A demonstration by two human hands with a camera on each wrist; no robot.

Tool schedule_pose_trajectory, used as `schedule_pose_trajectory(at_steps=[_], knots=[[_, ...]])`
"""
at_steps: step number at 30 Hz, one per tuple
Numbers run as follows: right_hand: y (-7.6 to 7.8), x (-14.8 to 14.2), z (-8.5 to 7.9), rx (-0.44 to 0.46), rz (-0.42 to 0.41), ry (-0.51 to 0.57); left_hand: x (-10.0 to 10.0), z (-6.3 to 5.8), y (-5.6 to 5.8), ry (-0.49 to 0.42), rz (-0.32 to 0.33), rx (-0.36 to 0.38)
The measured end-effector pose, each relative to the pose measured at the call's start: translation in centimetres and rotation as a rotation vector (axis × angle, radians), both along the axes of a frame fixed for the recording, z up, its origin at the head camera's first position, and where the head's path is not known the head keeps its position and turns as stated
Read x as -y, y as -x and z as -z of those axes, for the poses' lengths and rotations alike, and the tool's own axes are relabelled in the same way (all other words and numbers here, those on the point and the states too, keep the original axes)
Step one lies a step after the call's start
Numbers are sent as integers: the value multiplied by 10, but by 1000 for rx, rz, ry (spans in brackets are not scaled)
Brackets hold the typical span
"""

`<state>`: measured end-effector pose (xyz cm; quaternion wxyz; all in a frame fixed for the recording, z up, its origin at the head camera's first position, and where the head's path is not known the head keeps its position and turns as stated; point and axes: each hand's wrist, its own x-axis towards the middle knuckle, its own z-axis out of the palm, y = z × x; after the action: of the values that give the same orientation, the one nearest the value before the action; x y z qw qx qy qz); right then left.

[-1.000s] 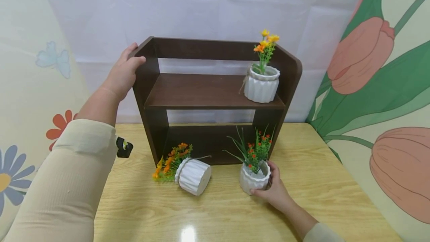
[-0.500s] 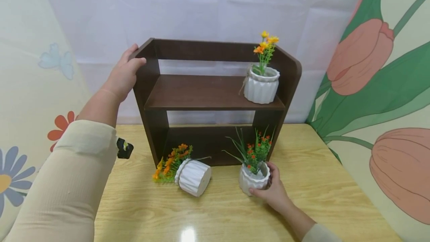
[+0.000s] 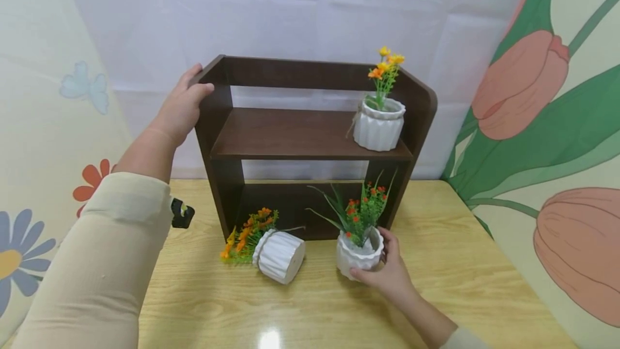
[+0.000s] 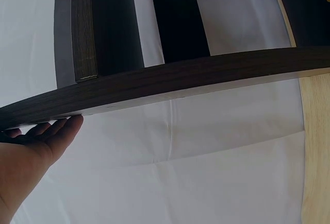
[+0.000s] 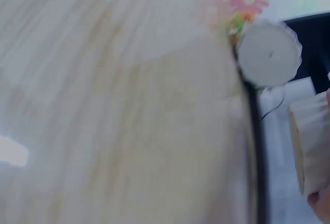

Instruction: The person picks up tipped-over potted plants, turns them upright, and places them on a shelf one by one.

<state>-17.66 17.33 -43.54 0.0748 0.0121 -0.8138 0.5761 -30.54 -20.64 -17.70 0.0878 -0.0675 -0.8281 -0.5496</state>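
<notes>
The right hand [image 3: 390,273], as I watch, grips the red-flowered pot [image 3: 351,260] at the shelf's [image 3: 286,132] five o'clock and should hold it level, clear of the toppled pot [image 3: 278,256] at nine o'clock, while the left hand [image 3: 180,109], gripping the shelf's ten-o'clock edge, should brace firmly.

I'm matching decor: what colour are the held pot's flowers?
The flowers are red, seen best in the head view.

The held pot [image 3: 352,262] is white, its flowers [image 3: 356,219] red, the shelf [image 3: 290,133] dark brown.
</notes>
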Motion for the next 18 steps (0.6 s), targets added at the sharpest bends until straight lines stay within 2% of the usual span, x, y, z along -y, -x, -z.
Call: schedule_pose_trajectory(at_steps=[9,18], knots=[[-5,18,-33,-30,50,-12,-1,-1,-2,8,-5,-2],[-11,35,-75,-154,55,-1,-1,-1,-3,-12,0,-3]])
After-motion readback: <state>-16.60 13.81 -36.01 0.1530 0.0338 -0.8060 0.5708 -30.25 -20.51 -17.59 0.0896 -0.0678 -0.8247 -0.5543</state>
